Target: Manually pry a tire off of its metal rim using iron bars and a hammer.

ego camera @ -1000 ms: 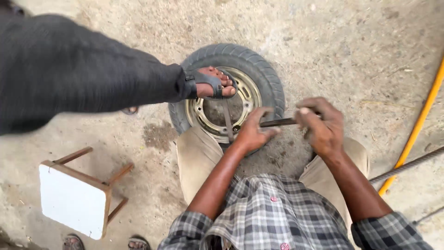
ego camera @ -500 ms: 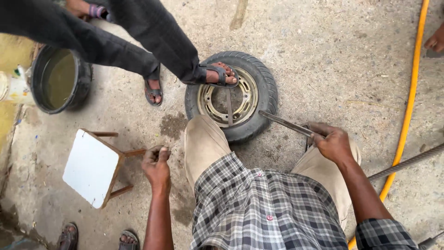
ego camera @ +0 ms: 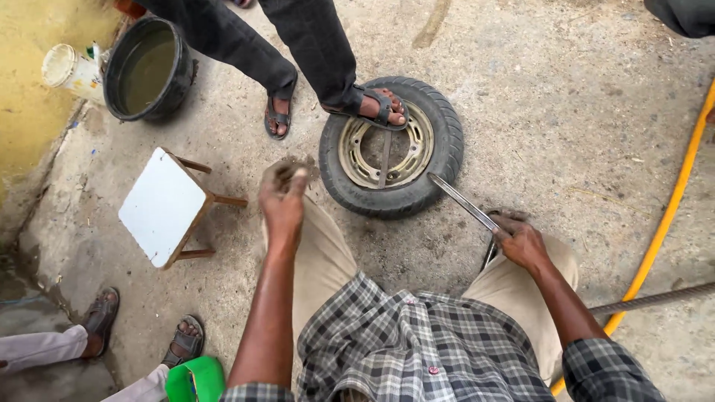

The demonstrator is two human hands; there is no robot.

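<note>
A small black tyre [ego camera: 439, 160] on a dull metal rim [ego camera: 356, 165] lies flat on the concrete in front of my knees. A flat metal bar [ego camera: 384, 156] rests across the rim. My right hand [ego camera: 519, 240] grips a long metal tyre lever [ego camera: 460, 199] whose tip touches the tyre's near edge. My left hand [ego camera: 281, 195] is raised over my left knee with fingers curled in; whether it holds anything cannot be told. Another person's sandalled foot [ego camera: 380, 106] presses on the tyre's far side.
A small white-topped wooden stool [ego camera: 161, 205] lies tipped at the left. A black tub of water [ego camera: 144, 68] and a white bucket [ego camera: 71, 71] stand at the far left. A yellow hose [ego camera: 668, 205] runs down the right. A ribbed steel rod [ego camera: 655, 299] lies beside it. Other people's sandalled feet [ego camera: 141, 331] stand nearby.
My left hand has left the tyre, dropped beside my left knee, then risen above it. My right hand keeps the lever, which has swung so its tip points at the tyre.
</note>
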